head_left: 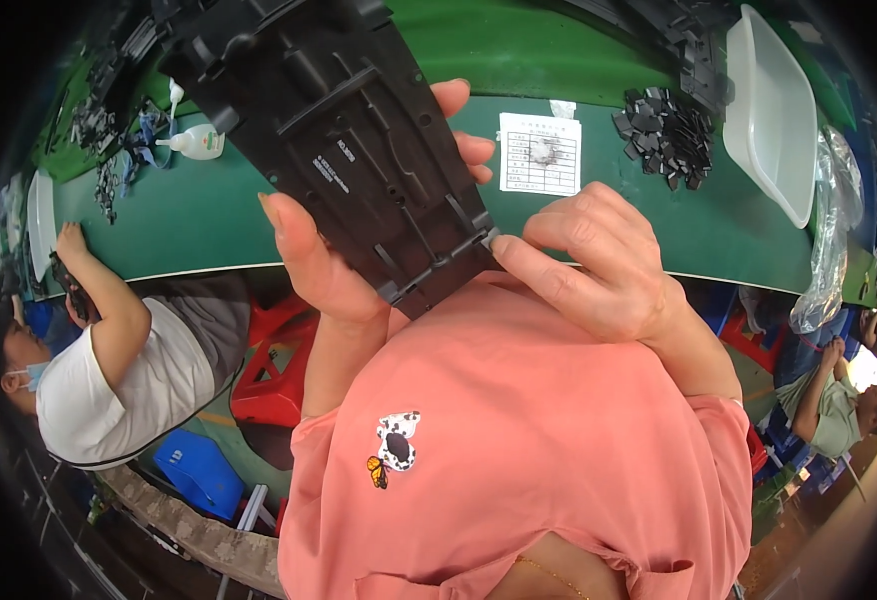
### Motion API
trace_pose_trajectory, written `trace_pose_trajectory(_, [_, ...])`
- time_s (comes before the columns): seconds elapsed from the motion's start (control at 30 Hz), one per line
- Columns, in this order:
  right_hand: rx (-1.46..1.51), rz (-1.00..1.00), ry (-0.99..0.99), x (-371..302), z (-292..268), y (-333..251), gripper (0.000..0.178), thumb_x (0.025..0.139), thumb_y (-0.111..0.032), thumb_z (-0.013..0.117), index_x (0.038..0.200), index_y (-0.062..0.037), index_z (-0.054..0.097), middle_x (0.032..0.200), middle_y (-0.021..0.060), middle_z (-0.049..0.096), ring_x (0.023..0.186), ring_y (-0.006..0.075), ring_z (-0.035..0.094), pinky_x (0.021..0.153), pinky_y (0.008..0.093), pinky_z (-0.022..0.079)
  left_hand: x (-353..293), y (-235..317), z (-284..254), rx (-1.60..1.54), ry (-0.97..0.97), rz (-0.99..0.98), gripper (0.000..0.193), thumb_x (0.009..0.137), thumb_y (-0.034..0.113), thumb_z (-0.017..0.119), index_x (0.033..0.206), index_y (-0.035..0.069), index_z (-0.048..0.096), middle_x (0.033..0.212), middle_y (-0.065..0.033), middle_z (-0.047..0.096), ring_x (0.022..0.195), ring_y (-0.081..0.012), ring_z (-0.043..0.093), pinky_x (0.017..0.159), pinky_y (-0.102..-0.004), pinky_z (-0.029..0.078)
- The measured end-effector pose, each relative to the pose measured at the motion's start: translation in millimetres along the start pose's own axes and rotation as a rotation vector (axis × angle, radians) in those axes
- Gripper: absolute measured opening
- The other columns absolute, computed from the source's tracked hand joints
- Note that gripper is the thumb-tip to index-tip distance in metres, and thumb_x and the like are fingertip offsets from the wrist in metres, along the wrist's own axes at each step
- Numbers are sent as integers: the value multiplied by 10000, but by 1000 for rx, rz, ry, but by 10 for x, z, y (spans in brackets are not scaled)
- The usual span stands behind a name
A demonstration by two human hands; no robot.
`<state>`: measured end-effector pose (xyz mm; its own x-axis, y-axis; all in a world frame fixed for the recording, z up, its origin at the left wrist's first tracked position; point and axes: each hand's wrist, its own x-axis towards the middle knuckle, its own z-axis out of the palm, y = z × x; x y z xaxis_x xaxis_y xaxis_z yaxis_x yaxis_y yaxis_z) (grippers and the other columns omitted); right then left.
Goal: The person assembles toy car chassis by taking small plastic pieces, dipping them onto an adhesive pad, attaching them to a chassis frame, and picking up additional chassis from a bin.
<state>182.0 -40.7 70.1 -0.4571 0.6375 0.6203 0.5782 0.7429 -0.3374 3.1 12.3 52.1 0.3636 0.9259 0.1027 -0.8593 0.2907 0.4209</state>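
Note:
A long black moulded plastic panel (359,160) with ribs, raised channels and small holes is tilted in front of me, above the table's near edge. My left hand (334,265) is closed around it, the thumb at its left edge and fingertips showing past its right edge. At the panel's lower right corner is my right hand (599,265), fingers curled and the index fingertip against the edge. The right thumb is hidden, and any small piece under that fingertip cannot be made out.
On the green table (249,215) lie a printed paper form (541,155), a pile of small black pieces (664,135) and a white bottle (197,142). A white plastic bin (774,120) stands at right. Co-workers sit left (124,370) and right (829,410); a red stool (274,385) is near.

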Motion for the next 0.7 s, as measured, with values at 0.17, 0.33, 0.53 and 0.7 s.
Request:
trace_pose_trajectory(0.17, [-4,-1,16,-25,-16,-5,240,626,-75,663,857,-22,629,784,54,549,665,162,553,545,280,396,-26,-36,20,134,-35,111,918,841,716,414,1410,8,282,1311,-295,449,1003,-328,617,794,-495,528])
trace_pose_trajectory(0.33, [-37,-39,70,-15,14,-22,223,639,-74,667,851,-20,624,791,50,555,679,167,558,552,281,396,-30,-31,18,120,-70,154,958,825,743,398,1407,-10,282,1319,-301,438,1013,-336,611,815,-467,523])
trace_pose_trajectory(0.53, [-59,-37,84,-45,37,-2,227,651,-83,663,863,-18,618,792,49,555,701,171,559,557,285,395,-3,-17,7,72,-95,138,988,815,764,381,1406,-22,278,1322,-320,421,1025,-356,601,831,-448,523])
trace_pose_trajectory(0.7, [-51,-25,64,-51,-1,-6,216,650,-84,658,849,-17,608,786,49,556,701,174,558,554,287,391,10,-12,3,86,-106,125,984,819,760,377,1408,-20,270,1322,-327,417,1023,-360,602,825,-446,528])
